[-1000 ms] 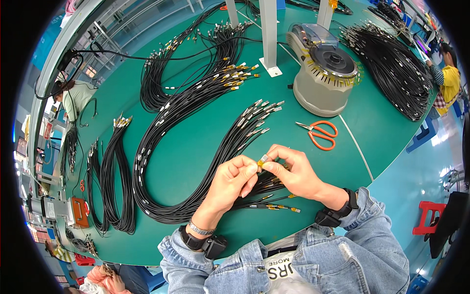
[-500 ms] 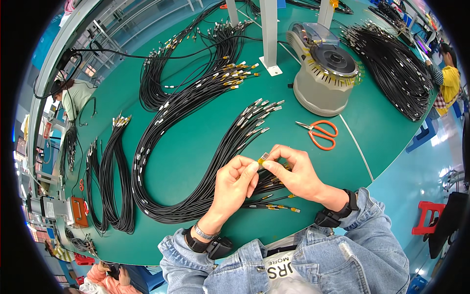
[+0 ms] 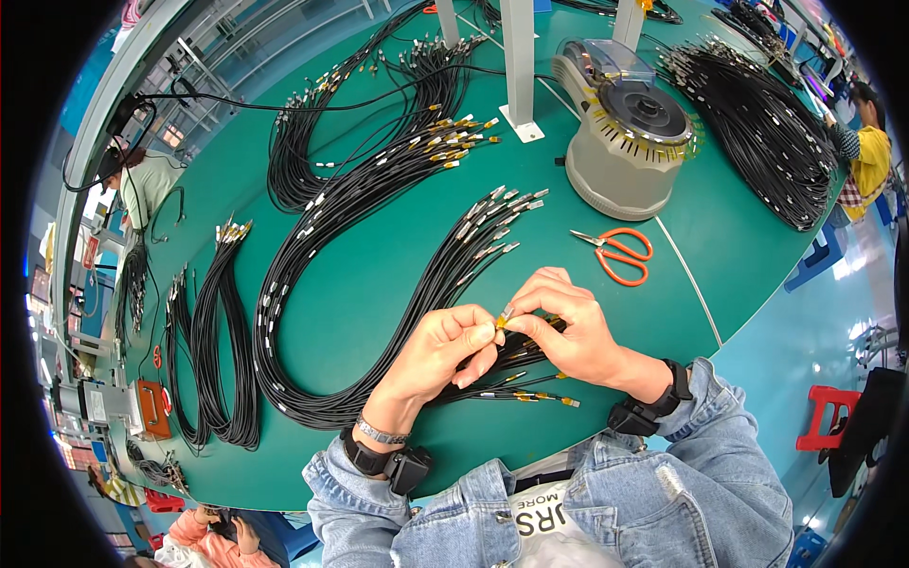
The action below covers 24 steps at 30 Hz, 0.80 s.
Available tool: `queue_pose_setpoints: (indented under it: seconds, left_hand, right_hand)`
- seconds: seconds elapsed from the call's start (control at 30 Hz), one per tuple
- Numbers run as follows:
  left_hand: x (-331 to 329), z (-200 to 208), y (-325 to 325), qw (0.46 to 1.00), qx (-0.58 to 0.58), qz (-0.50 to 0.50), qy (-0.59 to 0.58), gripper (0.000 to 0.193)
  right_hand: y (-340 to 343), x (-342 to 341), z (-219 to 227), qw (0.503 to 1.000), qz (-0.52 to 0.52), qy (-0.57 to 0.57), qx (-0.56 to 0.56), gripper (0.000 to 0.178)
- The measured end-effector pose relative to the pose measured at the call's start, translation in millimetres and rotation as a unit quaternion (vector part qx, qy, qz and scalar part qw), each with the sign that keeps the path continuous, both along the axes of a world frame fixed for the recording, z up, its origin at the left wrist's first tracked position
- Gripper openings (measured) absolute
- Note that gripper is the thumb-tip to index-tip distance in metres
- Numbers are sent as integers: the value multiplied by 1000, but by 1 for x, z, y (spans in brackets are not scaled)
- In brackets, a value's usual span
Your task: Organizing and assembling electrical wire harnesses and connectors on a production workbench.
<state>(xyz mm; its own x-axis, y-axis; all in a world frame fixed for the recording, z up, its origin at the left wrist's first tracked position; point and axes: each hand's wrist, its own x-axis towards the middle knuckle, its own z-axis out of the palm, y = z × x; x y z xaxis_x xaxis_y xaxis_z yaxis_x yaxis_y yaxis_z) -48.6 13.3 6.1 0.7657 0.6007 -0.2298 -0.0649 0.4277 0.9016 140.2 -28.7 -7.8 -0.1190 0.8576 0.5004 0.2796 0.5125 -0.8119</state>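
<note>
My two hands have just shifted on the connector [image 3: 507,310]: its flat metal face was turned up, and now it stands more edge-on, with my right hand [image 3: 573,327] curled further over it. I judge from this that I'm working the yellow tape [image 3: 501,323] around its neck, and that it isn't finished. Both hands are clamped on this piece, left [image 3: 440,355] thumb and finger at the taped neck, right at the metal end, above the bench [image 3: 346,308] and beside the cable bundle [image 3: 374,402]. Counting: one connector in my grip, one tape dispenser [image 3: 620,170] beyond, one pair of scissors [image 3: 600,243] near my right hand, one big coil [image 3: 757,142] at far right. The cables overlap too much to count singly.
</note>
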Motion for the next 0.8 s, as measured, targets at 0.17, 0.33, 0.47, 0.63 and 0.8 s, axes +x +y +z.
queue_pose_setpoints:
  seconds: [0.17, 0.33, 0.47, 0.63, 0.8]
  left_hand:
    - [0, 2, -4, 999, -4, -33, -1, 21]
    - [2, 1, -4, 998, 53, 44, -1, 16]
    - [15, -6, -15, 933, 282, 217, 58, 7]
    - [17, -13, -12, 615, 721, 273, 167, 12]
    - [14, -12, -9, 541, 784, 248, 175, 17]
  right_hand:
    - [6, 5, -1, 999, 0, -25, 35, 6]
    - [6, 5, -1, 994, -35, 44, -91, 7]
    - [1, 2, 3, 956, -8, 199, -216, 13]
    - [-2, 3, 4, 920, 65, 261, -284, 24]
    - [0, 3, 3, 857, 97, 345, -370, 34]
